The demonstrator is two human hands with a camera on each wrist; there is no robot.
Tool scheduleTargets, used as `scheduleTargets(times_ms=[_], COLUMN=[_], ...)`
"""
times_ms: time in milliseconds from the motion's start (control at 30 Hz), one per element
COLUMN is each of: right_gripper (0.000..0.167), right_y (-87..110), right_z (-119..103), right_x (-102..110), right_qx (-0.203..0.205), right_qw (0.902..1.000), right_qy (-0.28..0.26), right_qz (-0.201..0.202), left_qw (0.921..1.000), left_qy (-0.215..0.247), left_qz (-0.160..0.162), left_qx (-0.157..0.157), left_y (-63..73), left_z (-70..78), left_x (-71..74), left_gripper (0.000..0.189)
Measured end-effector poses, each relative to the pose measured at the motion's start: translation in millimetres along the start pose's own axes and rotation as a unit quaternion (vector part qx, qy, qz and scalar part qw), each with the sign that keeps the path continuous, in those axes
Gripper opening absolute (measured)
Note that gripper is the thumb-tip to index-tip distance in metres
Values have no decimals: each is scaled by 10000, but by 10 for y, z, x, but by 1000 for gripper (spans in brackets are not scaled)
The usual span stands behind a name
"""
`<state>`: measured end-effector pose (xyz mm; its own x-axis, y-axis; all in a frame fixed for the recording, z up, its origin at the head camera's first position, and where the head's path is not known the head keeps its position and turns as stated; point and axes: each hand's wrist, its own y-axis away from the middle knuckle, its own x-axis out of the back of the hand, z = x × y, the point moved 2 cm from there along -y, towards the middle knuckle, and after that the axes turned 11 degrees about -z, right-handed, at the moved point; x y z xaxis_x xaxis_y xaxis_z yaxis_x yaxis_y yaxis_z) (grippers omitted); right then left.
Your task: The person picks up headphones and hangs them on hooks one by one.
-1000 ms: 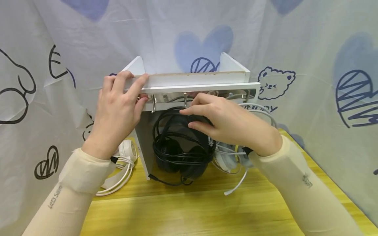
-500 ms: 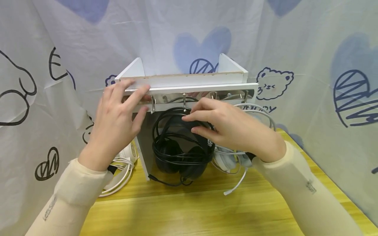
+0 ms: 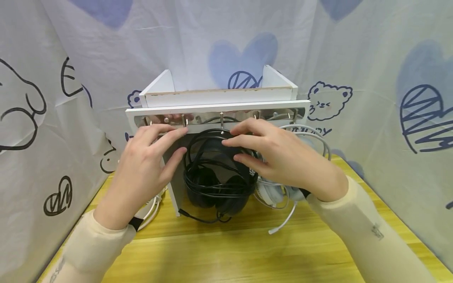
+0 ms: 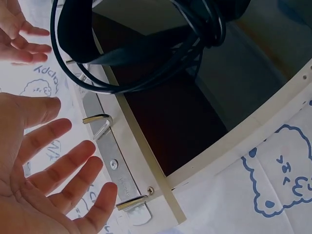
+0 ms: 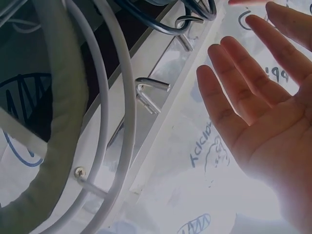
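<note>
My left hand point(image 3: 146, 163) is held with fingers apart in front of the left end of a white rack point(image 3: 226, 94), holding nothing. Black headphones point(image 3: 216, 196), with their cable point(image 4: 114, 89) looped about them, hang from a middle hook point(image 3: 221, 118). Beside their upper right part my right hand point(image 3: 270, 147) hovers, its fingers loosely bent and its palm bare in the right wrist view. White headphones point(image 5: 68, 92) with a pale cable point(image 5: 129, 97) hang from the right-end hook, partly hidden behind the right hand and wrist in the head view.
A metal strip point(image 3: 209, 117) with several hooks runs under the rack's top board. The left-end hook point(image 4: 130, 202) carries nothing. White cable loops point(image 3: 153, 212) lie on the wooden table point(image 3: 226, 255) behind the left wrist. A patterned cloth point(image 3: 371, 51) encloses the back and sides.
My left hand has let go of the rack's top edge and come down toward me, below the board. The right hand has shifted slightly to the right. The headphones hang as before.
</note>
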<state>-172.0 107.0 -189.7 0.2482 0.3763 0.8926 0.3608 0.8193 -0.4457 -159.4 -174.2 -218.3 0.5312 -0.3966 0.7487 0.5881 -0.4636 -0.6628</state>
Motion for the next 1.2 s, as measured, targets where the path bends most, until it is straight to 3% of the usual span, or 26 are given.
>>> scheduleTargets(times_ms=[400, 933, 1200], right_gripper=[43, 38, 37], right_y=[132, 224, 259], right_z=[65, 455, 585], right_x=[110, 312, 402], right_qx=[-100, -632, -1138], right_qw=[9977, 9912, 9832], right_qy=[420, 673, 1038], right_qz=[517, 944, 984], left_qw=[9990, 9971, 9930], left_qy=[266, 36, -94], left_qz=[-30, -59, -339], left_qx=[350, 761, 1130], left_y=[269, 577, 733], left_z=[-32, -304, -437], left_x=[7, 60, 54], left_gripper=[38, 47, 52])
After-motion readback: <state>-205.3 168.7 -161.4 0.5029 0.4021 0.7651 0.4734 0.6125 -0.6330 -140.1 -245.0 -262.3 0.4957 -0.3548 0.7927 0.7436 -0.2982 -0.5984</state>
